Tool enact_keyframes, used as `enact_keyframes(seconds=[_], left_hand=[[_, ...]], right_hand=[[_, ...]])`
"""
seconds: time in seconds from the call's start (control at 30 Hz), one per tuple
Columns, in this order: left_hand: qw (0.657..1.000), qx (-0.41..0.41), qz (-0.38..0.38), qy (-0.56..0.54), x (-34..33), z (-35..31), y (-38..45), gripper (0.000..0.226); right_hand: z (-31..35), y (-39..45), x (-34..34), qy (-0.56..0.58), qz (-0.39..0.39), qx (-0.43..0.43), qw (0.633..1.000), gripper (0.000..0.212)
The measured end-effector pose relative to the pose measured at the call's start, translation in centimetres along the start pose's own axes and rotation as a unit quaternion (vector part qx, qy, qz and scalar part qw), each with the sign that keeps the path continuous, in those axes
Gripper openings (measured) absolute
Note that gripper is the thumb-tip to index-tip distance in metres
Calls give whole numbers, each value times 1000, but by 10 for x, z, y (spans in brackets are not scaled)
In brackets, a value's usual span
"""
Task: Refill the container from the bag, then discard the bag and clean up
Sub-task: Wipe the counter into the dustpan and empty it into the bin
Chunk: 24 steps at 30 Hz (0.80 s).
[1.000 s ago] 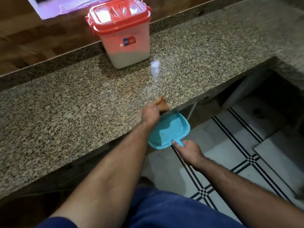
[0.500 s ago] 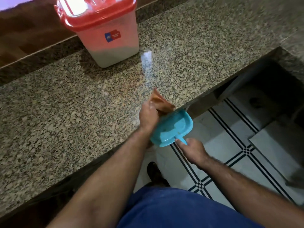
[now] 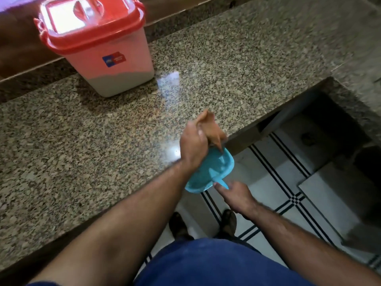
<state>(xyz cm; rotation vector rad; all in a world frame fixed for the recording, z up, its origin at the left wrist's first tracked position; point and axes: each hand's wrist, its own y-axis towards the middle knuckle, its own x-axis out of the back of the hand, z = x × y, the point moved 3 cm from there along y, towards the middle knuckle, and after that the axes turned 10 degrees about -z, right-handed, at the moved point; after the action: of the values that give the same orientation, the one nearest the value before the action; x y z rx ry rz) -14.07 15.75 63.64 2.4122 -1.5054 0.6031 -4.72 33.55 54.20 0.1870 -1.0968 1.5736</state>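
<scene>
1. Since the lid is shut on the container [image 3: 97, 48], which stands well back on the tabletop [image 3: 61, 162], refilling is judged done; cleanup is underway.
2. White fill is seen low inside the container.
3. A brown cloth [image 3: 210, 129] is clamped in the left hand [image 3: 192, 145] fingers at the tabletop edge.
4. The blue dustpan [image 3: 214, 170] is held by its handle in the right hand [image 3: 237, 195], below the edge; contents cannot be told.
5. No bag is seen.

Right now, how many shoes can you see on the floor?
2. One shoe is on the tiled floor by the counter edge, the other shoe just right of it. Blue clothing hides their back parts.
</scene>
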Motion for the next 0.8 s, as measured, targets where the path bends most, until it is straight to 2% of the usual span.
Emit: enact_keyframes(seconds=[0.07, 0.17, 0.27, 0.3, 0.37, 0.47, 0.57, 0.63, 0.67, 0.73, 0.8], left_hand=[[998, -49, 20, -17, -20, -33, 22, 16], [992, -81, 84, 52, -65, -41, 43, 12], [959, -121, 219, 130, -88, -29, 25, 29], [949, -134, 235, 163, -89, -23, 20, 34], [956, -110, 184, 200, -75, -16, 13, 40], [971, -23, 61, 229, -28, 0, 15, 33], [986, 32, -92, 132, 27, 3, 3, 29], [967, 68, -203, 135, 51, 15, -7, 20], [954, 102, -233, 159, 57, 24, -12, 16], [941, 130, -211, 232, 47, 52, -24, 27], [958, 84, -134, 240, 20, 40, -37, 24]], right_hand=[[-7, 7, 10, 4, 9, 9, 1000, 56], [-17, 17, 23, 19, 28, 16, 999, 57], [-24, 27, 34, 26, 49, 26, 998, 54], [-26, 32, 37, 21, 55, 36, 998, 53], [-28, 41, 41, 9, 64, 56, 996, 51], [-31, 53, 44, 1, 75, 78, 994, 51], [-36, 59, 42, -8, 81, 100, 992, 52], [-38, 63, 41, -8, 85, 108, 990, 50], [-38, 64, 40, -10, 87, 112, 990, 49], [-38, 65, 39, -9, 91, 116, 989, 49], [-36, 66, 39, -13, 92, 117, 989, 52]])
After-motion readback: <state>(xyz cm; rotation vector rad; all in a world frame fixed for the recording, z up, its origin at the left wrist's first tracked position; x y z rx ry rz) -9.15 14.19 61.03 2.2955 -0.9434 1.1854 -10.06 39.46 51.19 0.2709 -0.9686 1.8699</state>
